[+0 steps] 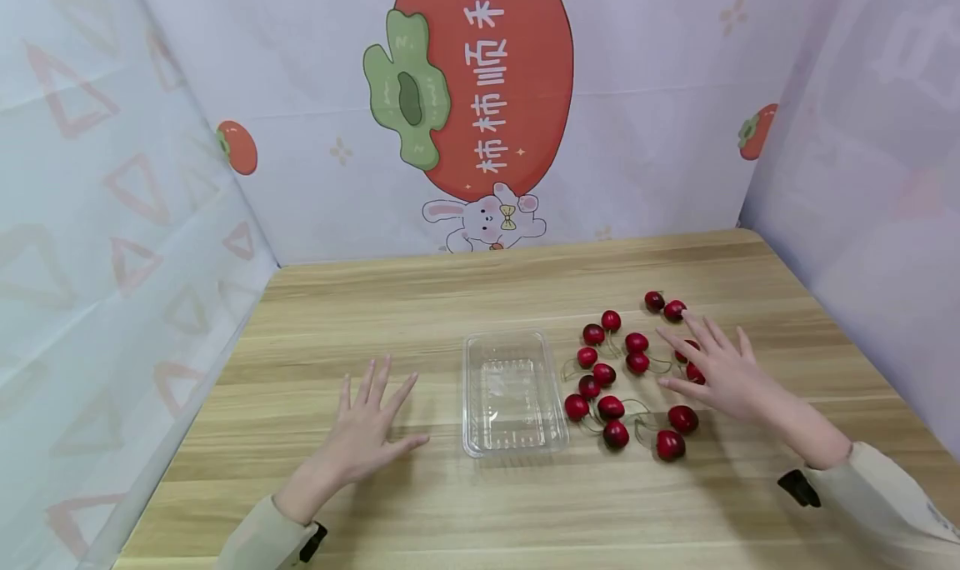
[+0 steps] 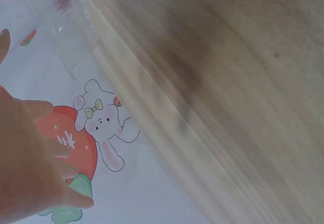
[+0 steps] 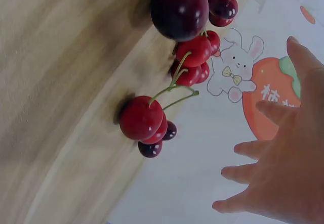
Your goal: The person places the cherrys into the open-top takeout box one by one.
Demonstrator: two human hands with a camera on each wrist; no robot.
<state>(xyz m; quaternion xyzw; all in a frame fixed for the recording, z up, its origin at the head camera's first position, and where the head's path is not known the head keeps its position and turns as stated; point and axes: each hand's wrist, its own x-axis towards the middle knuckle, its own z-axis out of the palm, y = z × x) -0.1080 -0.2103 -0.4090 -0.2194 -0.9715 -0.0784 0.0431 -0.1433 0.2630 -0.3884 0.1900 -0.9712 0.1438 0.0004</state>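
A clear plastic box [image 1: 514, 393] stands on the wooden table with nothing inside it. To its right lie several dark red cherries [image 1: 611, 407], many joined in pairs by green stems. My left hand [image 1: 367, 430] is over the table left of the box, fingers spread, holding nothing. My right hand [image 1: 723, 374] reaches over the right side of the cherries with its fingers spread, and partly covers a pair in the head view. In the right wrist view, cherries [image 3: 142, 118] sit beside the right hand [image 3: 283, 158], apart from its fingers.
The wooden table [image 1: 360, 303] meets a white cloth backdrop [image 1: 637, 137] printed with a large persimmon and a rabbit. Cloth walls [image 1: 112, 220] rise along the left and right sides. Dark straps [image 1: 799, 488] show at both sleeve cuffs.
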